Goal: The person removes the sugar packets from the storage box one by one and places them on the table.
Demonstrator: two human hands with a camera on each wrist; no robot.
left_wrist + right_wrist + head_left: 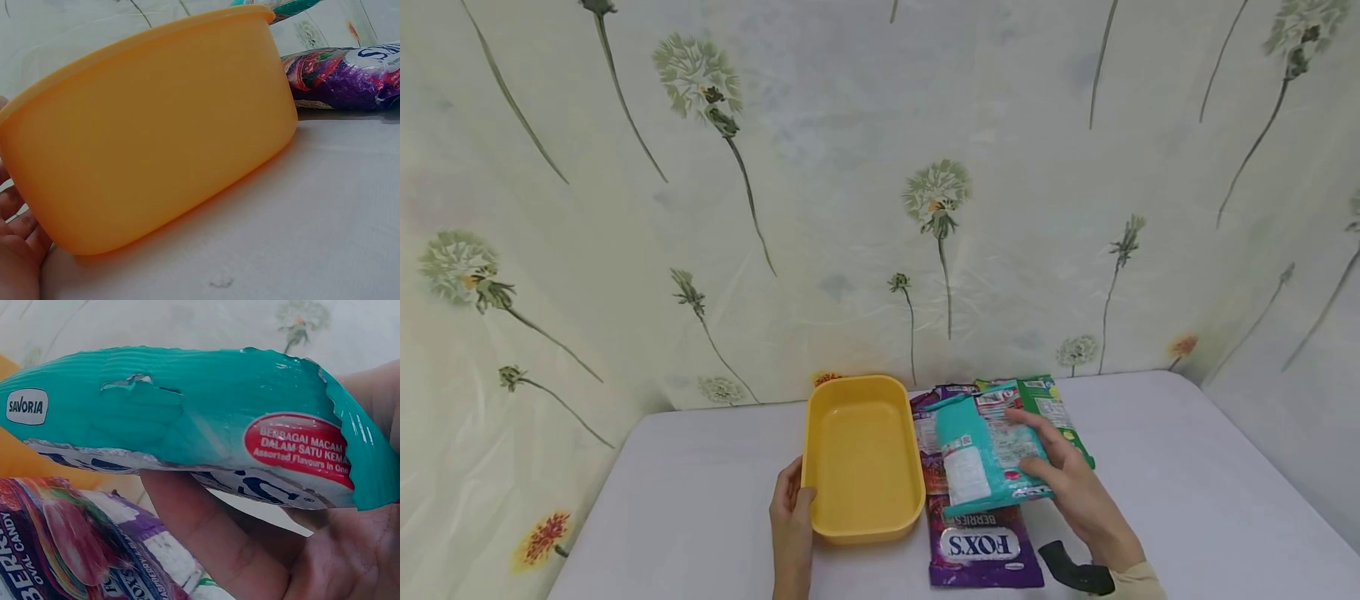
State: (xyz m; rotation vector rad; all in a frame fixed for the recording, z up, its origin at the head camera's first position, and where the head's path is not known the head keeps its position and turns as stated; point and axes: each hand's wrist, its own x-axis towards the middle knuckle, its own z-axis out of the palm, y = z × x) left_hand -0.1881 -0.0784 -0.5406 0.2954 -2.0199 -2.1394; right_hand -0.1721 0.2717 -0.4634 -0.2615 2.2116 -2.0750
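Note:
My left hand (792, 521) holds the near left side of a yellow plastic tub (861, 529), thumb at its rim and fingers along the outer wall. Nothing lies inside the tub. In the left wrist view, the tub's wall (150, 137) fills much of the picture. To the right, my right hand (1078, 496) grips a teal candy bag (970, 467) by its right side, above other bags. Close up in the right wrist view, the teal bag (206, 406) has a finger beneath it. Under it lies a purple Fox's berries candy bag (985, 550).
Green candy bag (1060, 412) and another purple bag (925, 429) lie partly hidden under the teal one, right of the tub. A white cloth covers the table (700, 500). Behind it hangs a dandelion-printed sheet (835, 208).

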